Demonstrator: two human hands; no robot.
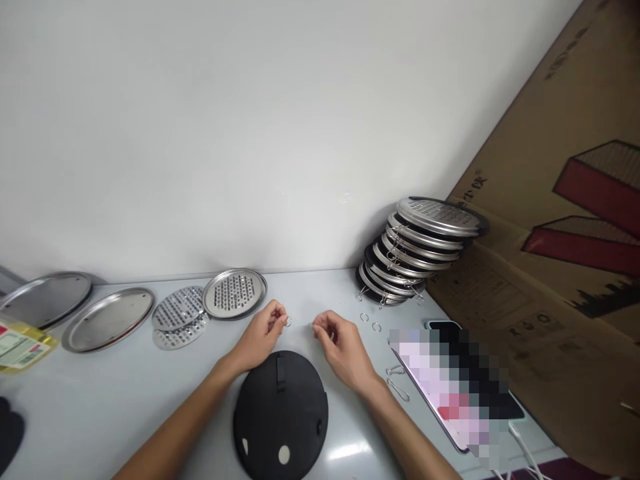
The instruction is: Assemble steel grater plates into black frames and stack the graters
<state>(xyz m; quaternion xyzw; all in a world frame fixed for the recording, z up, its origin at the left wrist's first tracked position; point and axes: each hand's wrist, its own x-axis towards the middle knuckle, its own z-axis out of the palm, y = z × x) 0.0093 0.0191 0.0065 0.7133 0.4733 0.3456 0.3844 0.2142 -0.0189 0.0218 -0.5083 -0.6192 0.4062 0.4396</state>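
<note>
Currently, left hand: grip closed to a pinch, thumb and finger on a small ring, probably because so thin a thing offers little else to hold.
Right hand: fingers curled toward the thumb, across from the ring; whether the tips meet, or have hold of anything, cannot be told.
Black disc: flat toward the tabletop's front edge between the forearms, perhaps for easy reach; its lower rim is cut off.
Loose rings and wire clips: beside the right arm, seemingly kept handy.
Grater stack: at the rear right corner, tilting toward a cardboard box, perhaps piled to save room; whether they touch is unclear.
Metal plates and perforated discs: along the rear edge, left, some overlapping.
Phones: near the right edge, screens blurred out.
Left edge: a yellow packet and a dark object, both cut off, the latter unidentifiable.
</note>
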